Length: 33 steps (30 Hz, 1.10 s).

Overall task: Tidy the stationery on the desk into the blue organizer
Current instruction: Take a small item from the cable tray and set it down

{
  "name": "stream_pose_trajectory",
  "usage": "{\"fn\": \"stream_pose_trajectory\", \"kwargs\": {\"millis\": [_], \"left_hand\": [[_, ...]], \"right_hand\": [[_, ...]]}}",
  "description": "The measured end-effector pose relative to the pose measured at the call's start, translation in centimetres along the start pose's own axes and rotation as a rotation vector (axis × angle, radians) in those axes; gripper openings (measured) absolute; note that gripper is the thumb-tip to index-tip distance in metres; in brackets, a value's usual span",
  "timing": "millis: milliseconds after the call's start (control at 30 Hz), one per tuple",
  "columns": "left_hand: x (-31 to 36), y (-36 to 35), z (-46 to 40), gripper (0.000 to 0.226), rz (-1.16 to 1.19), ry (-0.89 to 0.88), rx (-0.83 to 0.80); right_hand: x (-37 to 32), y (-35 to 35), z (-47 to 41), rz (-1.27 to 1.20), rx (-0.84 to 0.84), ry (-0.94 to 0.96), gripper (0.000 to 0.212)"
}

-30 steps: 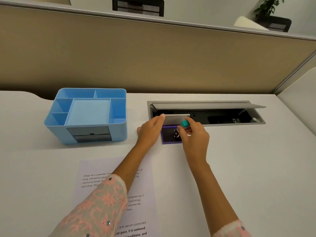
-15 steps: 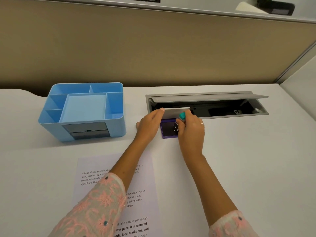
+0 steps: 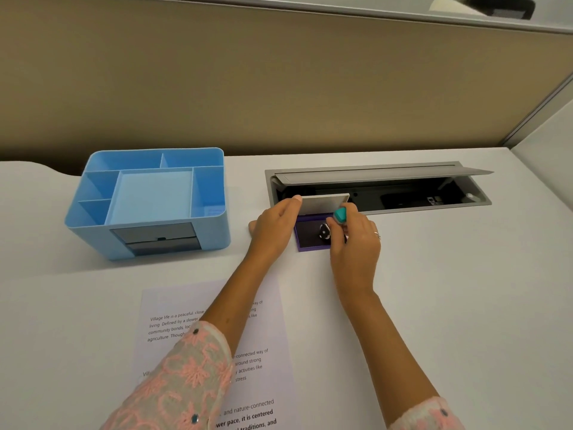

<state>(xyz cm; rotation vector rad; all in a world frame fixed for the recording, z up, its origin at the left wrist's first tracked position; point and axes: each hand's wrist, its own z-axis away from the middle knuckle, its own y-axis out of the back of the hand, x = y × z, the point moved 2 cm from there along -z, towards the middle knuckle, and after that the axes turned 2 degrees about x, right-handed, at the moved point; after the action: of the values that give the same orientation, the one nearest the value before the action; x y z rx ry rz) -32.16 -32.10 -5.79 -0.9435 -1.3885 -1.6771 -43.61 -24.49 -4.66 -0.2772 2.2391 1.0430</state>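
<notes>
A blue organizer with several open compartments and two grey drawers stands at the desk's left. To its right lies a purple ink pad, its grey lid raised upright. My left hand holds the lid up at its left edge. My right hand grips a small stamp with a teal top, its round face held over the pad. Whether the stamp touches the pad is not clear.
A printed sheet of paper lies under my left forearm at the desk's front. A grey cable tray with its flap open is sunk into the desk behind the pad. A tan partition stands along the back edge.
My right hand has lowered the stamp closer to the ink pad. My left hand keeps the lid raised. The view has tilted down a little.
</notes>
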Motion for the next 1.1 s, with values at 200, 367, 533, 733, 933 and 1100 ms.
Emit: {"fn": "stream_pose_trajectory", "kwargs": {"millis": [200, 367, 533, 733, 933, 1100], "left_hand": [[-0.4, -0.2, -0.2, 0.044, -0.021, -0.016, 0.009], [-0.4, -0.4, -0.6, 0.042, -0.028, 0.042, -0.022], [0.3, 0.2, -1.8, 0.034, -0.049, 0.183, -0.165], [0.3, 0.8, -1.5, 0.035, -0.160, 0.084, -0.246], [-0.5, 1.9, 0.5, 0.032, -0.219, -0.251, -0.316], [-1.3, 2.1, 1.3, 0.047, -0.473, -0.507, -0.265]], "right_hand": [[-0.2, -0.4, -0.5, 0.001, 0.000, 0.047, 0.033], [0.2, 0.0, -0.2, -0.025, 0.017, 0.023, 0.038], [0.5, 0.9, -0.5, -0.052, -0.032, -0.003, 0.040], [1.2, 2.7, 0.6, -0.272, 0.019, -0.164, 0.030], [3.4, 6.0, 4.1, -0.685, 0.304, -0.527, 0.024], [5.2, 7.3, 6.2, -0.662, 0.350, -0.645, 0.023]]}}
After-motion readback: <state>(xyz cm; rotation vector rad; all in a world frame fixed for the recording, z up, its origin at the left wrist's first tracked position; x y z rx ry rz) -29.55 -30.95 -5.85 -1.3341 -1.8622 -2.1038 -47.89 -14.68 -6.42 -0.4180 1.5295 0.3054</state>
